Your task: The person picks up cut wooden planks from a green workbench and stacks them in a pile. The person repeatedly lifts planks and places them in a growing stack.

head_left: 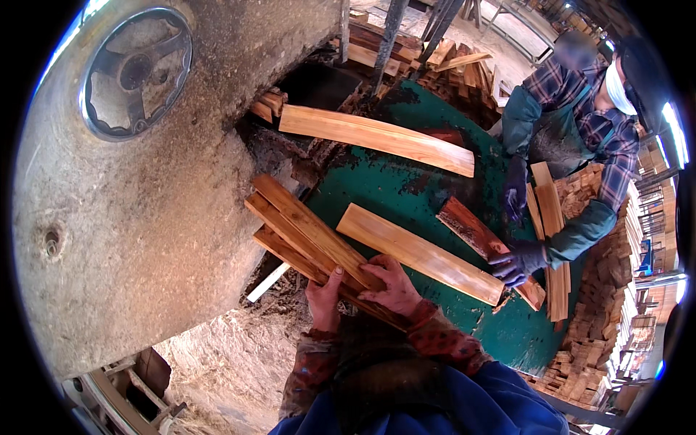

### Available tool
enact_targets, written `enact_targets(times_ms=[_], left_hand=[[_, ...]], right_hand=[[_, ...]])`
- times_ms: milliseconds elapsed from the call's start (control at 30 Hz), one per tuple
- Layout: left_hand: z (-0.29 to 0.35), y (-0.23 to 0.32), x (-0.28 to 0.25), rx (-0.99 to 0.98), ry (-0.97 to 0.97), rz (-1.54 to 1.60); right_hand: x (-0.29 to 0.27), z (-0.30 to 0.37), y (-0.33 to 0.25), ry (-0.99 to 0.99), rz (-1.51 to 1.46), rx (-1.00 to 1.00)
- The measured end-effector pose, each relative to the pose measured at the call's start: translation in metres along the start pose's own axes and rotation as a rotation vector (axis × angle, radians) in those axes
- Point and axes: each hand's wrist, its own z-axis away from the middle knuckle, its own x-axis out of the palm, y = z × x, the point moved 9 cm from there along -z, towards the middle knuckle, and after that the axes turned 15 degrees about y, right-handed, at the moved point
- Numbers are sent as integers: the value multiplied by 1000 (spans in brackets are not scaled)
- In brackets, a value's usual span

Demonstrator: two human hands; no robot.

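Note:
A small bundle of wooden boards (304, 230) lies slantwise between my hands at the near left edge of the green table. My left hand (324, 299) grips it from below left, thumb on top. Across the right side of the boards, the fingers of my right hand (394, 288) are wrapped round them. Just to the right, a pale plank (420, 250) rests on the green surface. Farther off, another light plank (377, 135) runs from the machine side over the table. A reddish, bark-edged slab (486, 250) is near the co-worker's gloved hand (518, 262).
The large dusty machine housing (181, 181) with a handwheel (135, 70) fills the left. Across the green table (348, 177) a co-worker in a plaid shirt (573, 116) stands by upright boards (552, 239). Stacked wood (594, 341) lines the right; sawdust (232, 362) covers the floor.

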Motion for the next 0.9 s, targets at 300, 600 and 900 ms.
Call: enact_targets(times_ms=[300, 600, 900], left_hand=[[1, 7, 1, 67, 23, -85], [-1, 6, -2, 158, 10, -185], [5, 7, 1, 29, 34, -173]], right_hand=[[-5, 0, 15, -35, -270, 174], [-12, 8, -6, -38, -13, -47], [-26, 30, -22, 17, 133, -98]])
